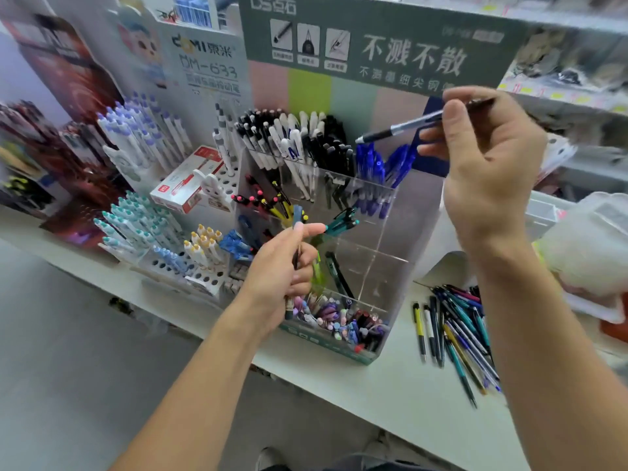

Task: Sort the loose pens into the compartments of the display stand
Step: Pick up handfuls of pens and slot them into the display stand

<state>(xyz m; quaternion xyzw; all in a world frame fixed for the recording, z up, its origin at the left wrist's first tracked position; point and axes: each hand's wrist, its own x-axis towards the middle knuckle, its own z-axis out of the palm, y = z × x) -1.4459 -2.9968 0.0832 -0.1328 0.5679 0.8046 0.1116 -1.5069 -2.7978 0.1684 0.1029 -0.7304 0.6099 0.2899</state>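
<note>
Left hand (pixel 282 266) sits nearest, fingers curled tight around a small bundle of pens (pixel 296 239): slim barrels, one pale blue cap poking up above the thumb, lower ends sticking out below the palm. Directly below and just right of that hand: front compartment of the display stand (pixel 373 253), packed with short pastel and dark caps, matte plastic. Stand walls are clear acrylic, glossy, with thin divider plates forming a grid. Just right of the left hand the middle cells are mostly bare; one dark pen and a green one lean in the cell beside the knuckles, a few teal pens in the cell above the fingertips.

Loose pens (pixel 455 338) lie flat on the white shelf (pixel 390 396), below the right forearm and right of the stand: a fanned pile, yellow, teal, blue, grey barrels, touching and overlapping.

Right hand (pixel 489 158) is raised, thumb and fingers pinched on a grey-and-black pen (pixel 401 129), held near horizontal, tip pointing left. Directly under that tip: back-right cell full of translucent blue pens (pixel 377 164). Left of those, black pens, then white ones with black clips.

Beyond the right hand: green cardboard header (pixel 373 45) with white print.
</note>
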